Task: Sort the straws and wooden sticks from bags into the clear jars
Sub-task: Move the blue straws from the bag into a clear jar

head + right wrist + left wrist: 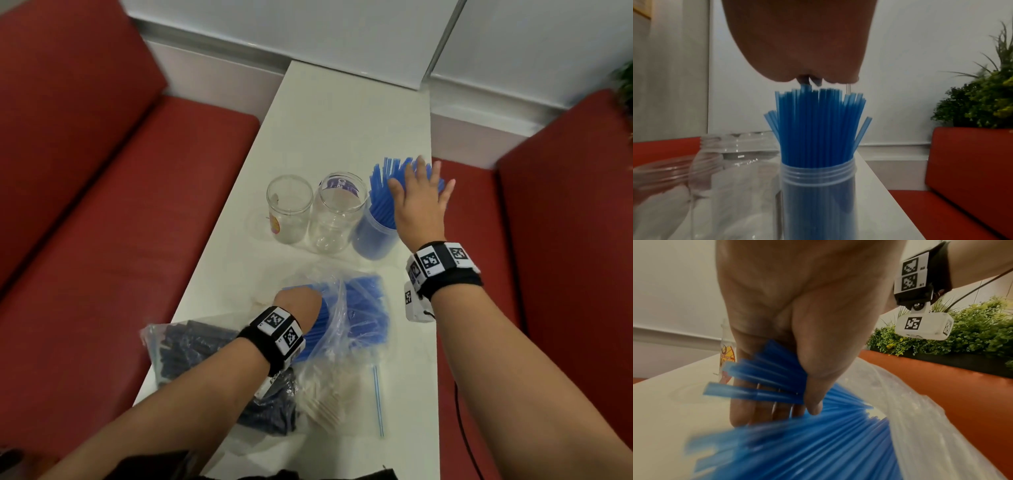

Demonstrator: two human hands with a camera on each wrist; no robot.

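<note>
1. Blue straws (383,202) standing upright in the rightmost jar (373,240) of three, tops fanned out above the rim.
2. Right hand (419,195) flat over those straw tops, fingers spread and straight, palm touching the tips (809,88); nothing gripped.
3. Middle jar (337,212) just left of the straw jar, clear, nothing visible inside, purple label on its far wall.
4. Labelled jar (289,209) furthest left from the straw jar, clear with a round orange sticker.
5. Left hand (298,305) nearer the person than the straw jar, inside the mouth of a clear bag (356,308), fingers and thumb curled round a bunch of blue straws (764,378).
6. More blue straws lying loose in that same bag (818,443), blurred in the left wrist view.
7. Bag of dark straws (191,346) left of the clear bag, at the near tabletop (342,120) edge, partly under the left forearm.
8. Bag of wooden sticks (329,394) nearer than the clear bag, lying flat.
9. Red benches (120,222) on both sides of the tabletop; green plants (982,100) behind the right one.
</note>
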